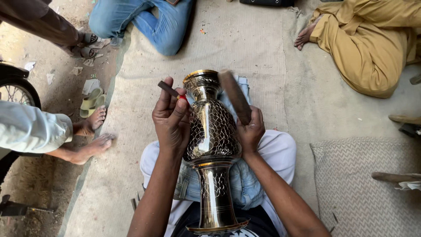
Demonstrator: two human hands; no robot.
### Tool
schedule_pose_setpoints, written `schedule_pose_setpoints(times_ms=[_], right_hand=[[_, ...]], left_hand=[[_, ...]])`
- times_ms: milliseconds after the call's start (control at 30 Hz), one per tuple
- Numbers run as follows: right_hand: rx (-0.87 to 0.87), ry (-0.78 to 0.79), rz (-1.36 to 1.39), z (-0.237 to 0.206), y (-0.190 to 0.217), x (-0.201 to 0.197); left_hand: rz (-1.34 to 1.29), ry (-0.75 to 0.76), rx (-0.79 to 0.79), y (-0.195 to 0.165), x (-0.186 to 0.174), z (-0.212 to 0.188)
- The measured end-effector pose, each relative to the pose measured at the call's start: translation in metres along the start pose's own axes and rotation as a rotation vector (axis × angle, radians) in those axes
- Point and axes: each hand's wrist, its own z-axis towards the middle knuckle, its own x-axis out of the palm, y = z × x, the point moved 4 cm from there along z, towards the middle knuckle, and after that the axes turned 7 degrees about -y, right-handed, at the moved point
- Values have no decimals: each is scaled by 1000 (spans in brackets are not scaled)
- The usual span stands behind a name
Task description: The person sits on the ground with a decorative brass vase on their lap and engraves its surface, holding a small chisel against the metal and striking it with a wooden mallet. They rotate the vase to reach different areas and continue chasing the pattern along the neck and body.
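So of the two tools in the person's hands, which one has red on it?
The thin chisel in the left hand, with a red band by the thumb. The mallet in the right hand is thicker, plain brown and blurred.

A tall engraved metal vase [212,145] lies across the seated person's lap on a folded piece of denim cloth [239,184]. The left hand [172,116] pinches a small chisel [169,89] against the vase's shoulder; the right hand [250,129] grips a blurred wooden mallet [234,95] above it. Other people sit around on the burlap mat [245,44].
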Motion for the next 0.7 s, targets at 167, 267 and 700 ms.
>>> schedule_pose_setpoints(times_ms=[167, 267, 700], right_hand=[[142, 32, 20, 7, -17, 6], [198, 33, 177, 21, -24, 19], [276, 143, 286, 20, -52, 65]], left_hand=[[105, -158, 32, -5, -35, 21], [201, -244, 72, 9, -63, 24], [432, -198, -148, 43, -58, 83]])
